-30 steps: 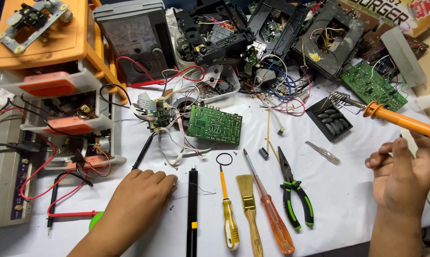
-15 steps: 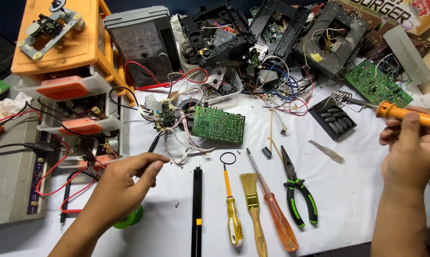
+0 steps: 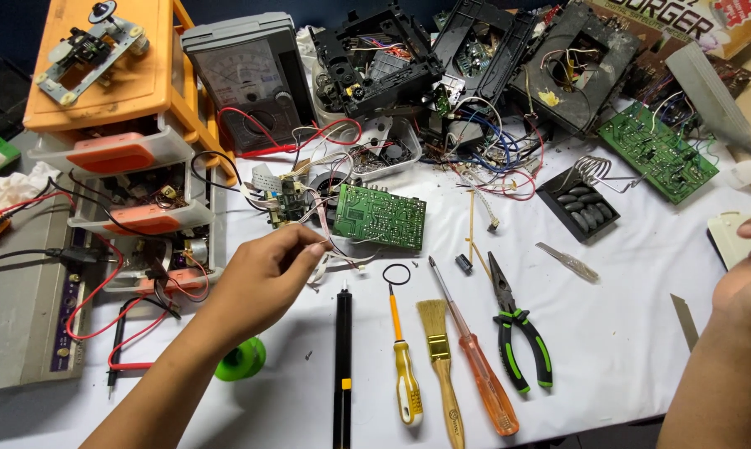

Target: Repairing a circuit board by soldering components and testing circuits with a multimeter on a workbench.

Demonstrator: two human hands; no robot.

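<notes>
The left hand (image 3: 263, 278) hovers over the white-covered table (image 3: 625, 349) with thumb and fingertips pressed together, pinching a thin wire (image 3: 335, 249) that runs from its fingertips toward a small tangle of wires and parts at about 12 o'clock. The green circuit board (image 3: 380, 217) lies just beyond the fingertips at roughly 2 o'clock, near but not touching the hand. At about 4 o'clock from the hand a row of tools lies side by side: a black pen-shaped tool (image 3: 342, 366), a yellow-handled loop pick (image 3: 402, 357), a small brush (image 3: 438, 357), an orange-handled screwdriver (image 3: 475, 366) and green-and-black pliers (image 3: 517, 333). A green spool (image 3: 244, 359) sits just beside the forearm at 6 o'clock. The analog multimeter (image 3: 247, 79) stands well apart at 12 o'clock, and orange drawer units (image 3: 109, 108) stand at 10 o'clock. The right hand (image 3: 750, 274) is at the frame's right edge, well apart from the board at its 3 o'clock; whether its fingers are spread or curled cannot be told.
</notes>
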